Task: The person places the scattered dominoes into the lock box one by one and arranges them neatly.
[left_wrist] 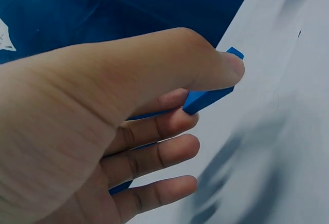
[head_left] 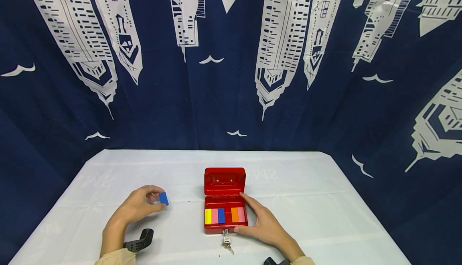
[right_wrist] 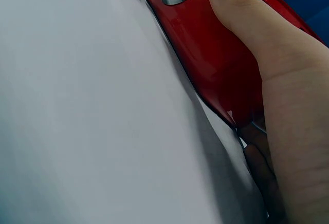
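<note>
My left hand (head_left: 138, 205) pinches a small blue block (head_left: 164, 198) between thumb and fingers, held to the left of the red cash box. In the left wrist view the thumb covers much of the blue block (left_wrist: 208, 98). The red cash box (head_left: 216, 230) has its lid (head_left: 224, 181) raised at the back. Inside stand yellow (head_left: 208, 216), pink (head_left: 214, 216) and blue (head_left: 221, 215) blocks, then a gap, then orange (head_left: 235, 215) and pink ones. My right hand (head_left: 265, 223) grips the box's right side, its thumb on the front edge (right_wrist: 221, 29).
Keys (head_left: 227, 245) hang from the lock (head_left: 225, 233) at the box's front. A white cloth covers the table (head_left: 306, 189). Behind it hangs a dark blue curtain (head_left: 223, 96) with white building prints. A black strap (head_left: 138, 241) sits on the left wrist.
</note>
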Tool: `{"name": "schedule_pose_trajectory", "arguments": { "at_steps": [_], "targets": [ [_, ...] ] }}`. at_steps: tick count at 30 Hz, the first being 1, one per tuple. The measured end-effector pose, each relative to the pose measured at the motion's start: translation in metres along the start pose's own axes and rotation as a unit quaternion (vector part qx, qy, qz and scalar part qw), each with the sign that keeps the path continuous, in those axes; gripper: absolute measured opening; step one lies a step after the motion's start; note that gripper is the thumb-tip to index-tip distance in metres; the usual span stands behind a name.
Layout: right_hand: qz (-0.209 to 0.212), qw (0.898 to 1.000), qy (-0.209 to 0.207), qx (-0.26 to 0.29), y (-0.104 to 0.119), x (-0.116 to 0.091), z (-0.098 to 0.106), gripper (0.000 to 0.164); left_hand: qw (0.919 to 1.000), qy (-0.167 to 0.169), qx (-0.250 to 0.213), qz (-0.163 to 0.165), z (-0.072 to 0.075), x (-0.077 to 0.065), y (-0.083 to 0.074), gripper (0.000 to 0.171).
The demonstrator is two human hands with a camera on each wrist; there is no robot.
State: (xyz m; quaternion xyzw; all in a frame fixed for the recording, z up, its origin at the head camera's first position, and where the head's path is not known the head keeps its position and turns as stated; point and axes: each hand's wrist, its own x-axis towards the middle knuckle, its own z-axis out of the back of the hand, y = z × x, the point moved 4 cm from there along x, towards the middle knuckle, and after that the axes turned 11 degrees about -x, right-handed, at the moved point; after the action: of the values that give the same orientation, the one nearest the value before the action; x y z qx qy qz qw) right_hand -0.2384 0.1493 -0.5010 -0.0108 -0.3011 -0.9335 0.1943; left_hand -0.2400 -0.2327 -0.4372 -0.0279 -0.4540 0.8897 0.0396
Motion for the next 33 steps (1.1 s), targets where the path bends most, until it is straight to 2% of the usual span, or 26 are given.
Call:
{"name": "schedule_pose_trajectory", "arguments": {
  "at_steps": [15, 26, 33],
  "targets": [
    [-0.001, 1.000, 0.007, 0.000, 0.000, -0.001, -0.002, 0.097, 0.9994, -0.014, -0.004, -0.031, -0.007, 0.003, -0.015, 0.046],
    [0.001, 1.000, 0.001, -0.005, -0.002, 0.000, -0.001, 0.097, 0.9966, -0.001, -0.016, -0.081, -0.009, 0.002, -0.031, 0.044],
    [0.001, 1.000, 0.004, 0.001, 0.000, 0.000, 0.000, 0.098, 0.9972, -0.001, -0.017, -0.073, -0.013, 0.005, -0.038, 0.043]
  ]
}}
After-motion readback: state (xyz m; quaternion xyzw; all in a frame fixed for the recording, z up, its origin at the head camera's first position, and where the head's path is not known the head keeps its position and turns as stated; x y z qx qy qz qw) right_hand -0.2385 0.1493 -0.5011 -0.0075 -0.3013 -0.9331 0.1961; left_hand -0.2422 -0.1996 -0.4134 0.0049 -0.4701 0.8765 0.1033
